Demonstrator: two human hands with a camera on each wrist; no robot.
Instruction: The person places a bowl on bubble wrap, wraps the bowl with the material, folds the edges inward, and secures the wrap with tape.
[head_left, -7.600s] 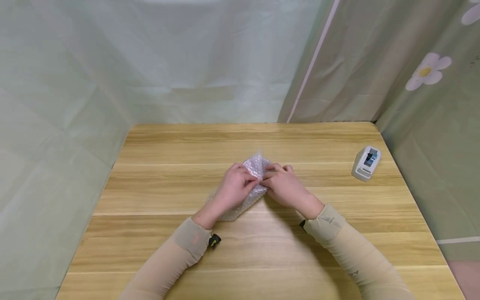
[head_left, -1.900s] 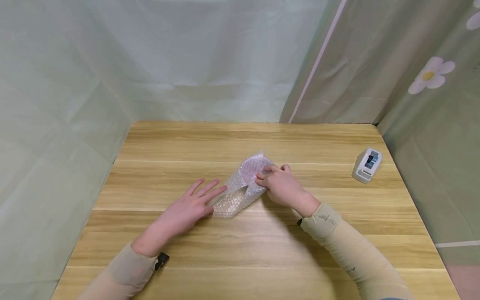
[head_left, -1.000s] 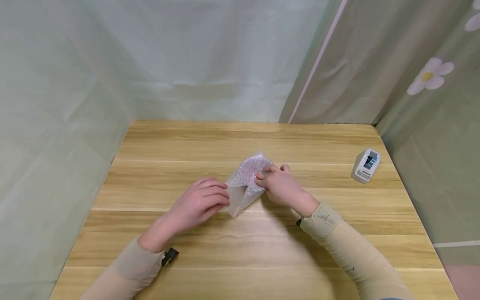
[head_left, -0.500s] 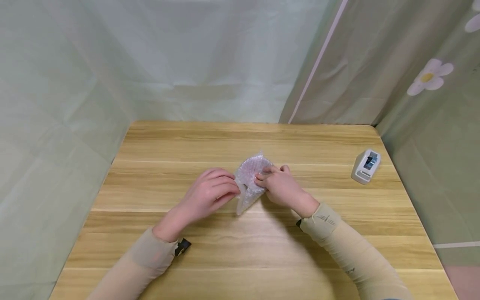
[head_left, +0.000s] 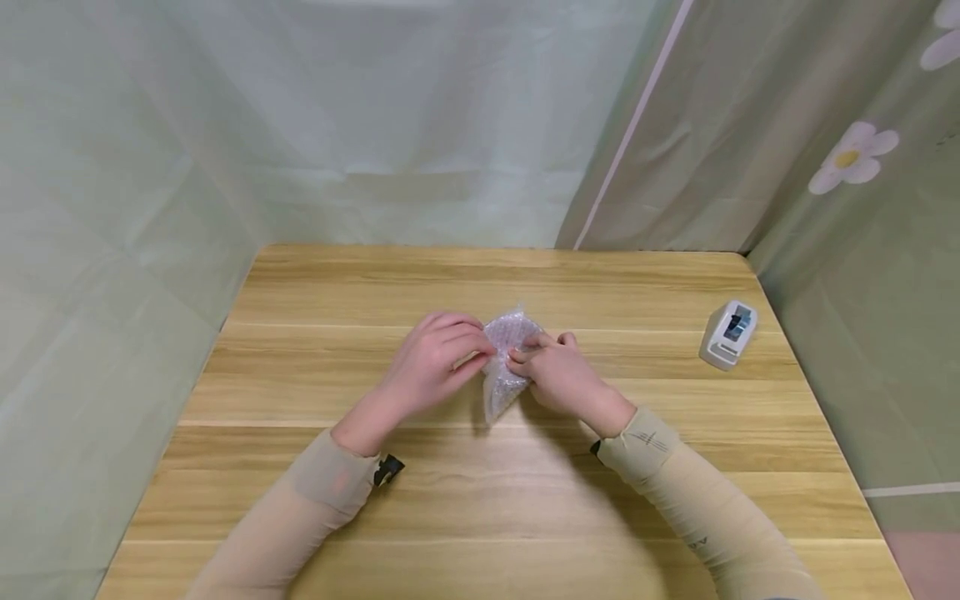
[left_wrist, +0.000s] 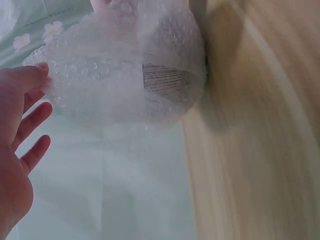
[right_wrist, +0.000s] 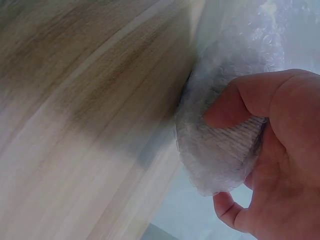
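A bundle of clear bubble wrap point(head_left: 501, 392) is near the middle of the table, folded around an object. Through the wrap, a surface with fine dark lines point(left_wrist: 165, 82) shows in the left wrist view; what the object is stays hidden. My left hand point(head_left: 442, 350) pinches the loose edge of the wrap between thumb and forefinger, its other fingers loosely bent. That flap stands raised off the table. On the other side, my right hand point(head_left: 566, 375) grips the wrapped part, the thumb point(right_wrist: 230, 110) pressing on the wrap and fingers behind it.
A small white and grey tape dispenser point(head_left: 727, 336) stands at the right side of the wood-grain table point(head_left: 337, 292). Pale curtains point(head_left: 420, 125) hang behind the table and along both sides, one with a flower print point(head_left: 851, 158).
My left hand left the wrap's middle, took its near-left end and lifted it up and right toward my right hand, folding the flap over. My right hand stayed on the bundle.
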